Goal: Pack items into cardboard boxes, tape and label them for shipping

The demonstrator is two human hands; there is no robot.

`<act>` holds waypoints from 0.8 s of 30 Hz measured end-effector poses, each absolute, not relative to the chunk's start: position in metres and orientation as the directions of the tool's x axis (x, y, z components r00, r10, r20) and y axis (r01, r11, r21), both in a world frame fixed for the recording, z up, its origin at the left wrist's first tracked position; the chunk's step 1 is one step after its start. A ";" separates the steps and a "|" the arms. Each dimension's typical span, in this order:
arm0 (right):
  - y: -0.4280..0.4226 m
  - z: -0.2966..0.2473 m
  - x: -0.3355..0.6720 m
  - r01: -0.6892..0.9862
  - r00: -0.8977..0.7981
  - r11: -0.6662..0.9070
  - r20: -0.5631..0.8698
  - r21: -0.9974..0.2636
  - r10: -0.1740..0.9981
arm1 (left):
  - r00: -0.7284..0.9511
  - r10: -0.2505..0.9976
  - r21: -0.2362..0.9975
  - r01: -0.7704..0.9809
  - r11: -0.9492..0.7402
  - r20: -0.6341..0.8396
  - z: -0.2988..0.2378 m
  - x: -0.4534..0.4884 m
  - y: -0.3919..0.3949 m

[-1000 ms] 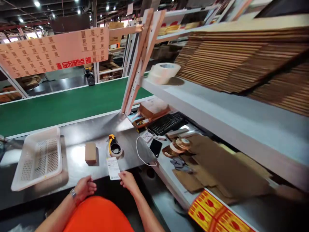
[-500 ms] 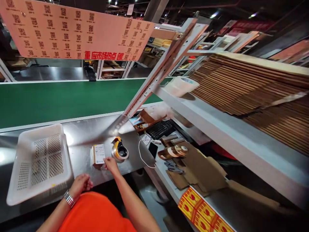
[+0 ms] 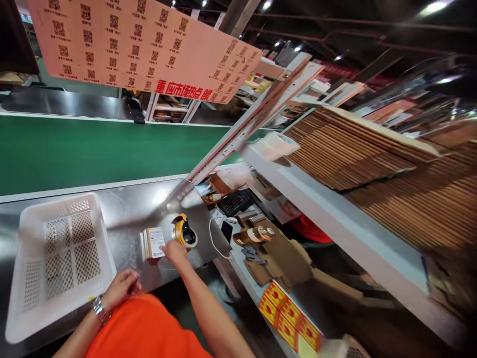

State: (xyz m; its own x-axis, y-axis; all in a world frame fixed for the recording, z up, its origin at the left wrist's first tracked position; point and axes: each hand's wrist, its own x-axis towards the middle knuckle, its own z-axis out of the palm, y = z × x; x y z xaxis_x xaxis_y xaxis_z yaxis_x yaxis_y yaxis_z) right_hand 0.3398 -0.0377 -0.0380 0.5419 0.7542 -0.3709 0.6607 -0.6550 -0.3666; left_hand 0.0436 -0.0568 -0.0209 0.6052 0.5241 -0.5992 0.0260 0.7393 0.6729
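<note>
A small box (image 3: 148,243) with a white printed label (image 3: 157,241) on top lies on the metal table. At its near right corner is my right hand (image 3: 176,252), the fingers drawn together and a fingertip on the label's edge; its thumb side is partly hidden. Just beyond that hand sits a tape dispenser (image 3: 184,231) with a yellow and black handle and a roll of clear tape. My left hand (image 3: 122,287), with a metal watch on the wrist, hovers at the table's front edge, fingers curled, with nothing visible in them.
A white plastic basket (image 3: 108,258) stands to the left. Behind the table runs a green belt (image 3: 112,149). On the right, a shelf (image 3: 320,194) carries stacked flat cardboard (image 3: 357,144); below it are a keyboard (image 3: 235,201), a bottle (image 3: 253,235) and loose cardboard.
The view has shifted slightly. The box is turned a little, showing more of its left side. My right hand stays at its corner, and my left hand remains near the table edge.
</note>
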 end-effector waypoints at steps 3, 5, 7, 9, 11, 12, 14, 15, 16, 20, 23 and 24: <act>-0.030 -0.031 0.351 0.699 0.548 -0.651 -0.364 -0.296 0.753 | 0.603 0.549 0.712 0.046 0.701 -0.579 -0.015 0.041 -0.050; -0.028 -0.030 0.354 0.720 0.549 -0.639 -0.341 -0.270 0.763 | 0.591 0.573 0.734 0.048 0.677 -0.568 -0.012 0.038 -0.046; -0.027 -0.037 0.349 0.784 0.494 -0.548 -0.242 -0.291 0.835 | 0.574 0.600 0.750 0.037 0.660 -0.557 -0.010 0.035 -0.043; -0.026 -0.052 0.338 0.865 0.364 -0.373 -0.094 -0.336 0.927 | 0.549 0.626 0.758 0.020 0.652 -0.553 -0.009 0.032 -0.041; -0.024 -0.072 0.324 0.909 0.214 -0.199 0.001 -0.366 0.977 | 0.523 0.643 0.755 0.002 0.656 -0.560 -0.008 0.029 -0.039; -0.023 -0.082 0.318 0.917 0.158 -0.144 0.009 -0.372 0.987 | 0.514 0.643 0.748 -0.005 0.664 -0.567 -0.007 0.029 -0.039; -0.022 -0.100 0.309 0.929 0.083 -0.079 -0.003 -0.361 0.997 | 0.502 0.642 0.733 -0.022 0.680 -0.580 -0.005 0.028 -0.039; -0.022 -0.106 0.306 0.936 0.056 -0.056 -0.009 -0.348 0.998 | 0.497 0.640 0.725 -0.031 0.688 -0.586 -0.003 0.028 -0.039; -0.022 -0.110 0.305 0.942 0.040 -0.042 -0.015 -0.334 0.999 | 0.491 0.640 0.719 -0.037 0.693 -0.591 -0.002 0.029 -0.039; -0.022 -0.112 0.306 0.955 0.012 -0.030 -0.064 -0.294 0.998 | 0.456 0.650 0.721 -0.028 0.693 -0.607 0.001 0.035 -0.040; -0.021 -0.107 0.304 0.959 -0.033 0.001 -0.109 -0.284 0.994 | 0.426 0.666 0.731 -0.016 0.682 -0.612 0.000 0.044 -0.042; -0.021 -0.105 0.303 0.958 -0.048 0.013 -0.115 -0.286 0.992 | 0.419 0.669 0.733 -0.012 0.680 -0.614 0.000 0.048 -0.043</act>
State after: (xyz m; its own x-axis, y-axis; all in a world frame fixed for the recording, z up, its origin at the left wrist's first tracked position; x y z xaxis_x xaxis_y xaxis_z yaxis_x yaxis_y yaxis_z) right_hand 0.3031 -0.0209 -0.1052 -0.0485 0.9921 -0.1155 0.9580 0.0135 -0.2864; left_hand 0.0477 -0.0426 -0.0002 0.4187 0.6695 -0.6136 -0.0122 0.6797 0.7333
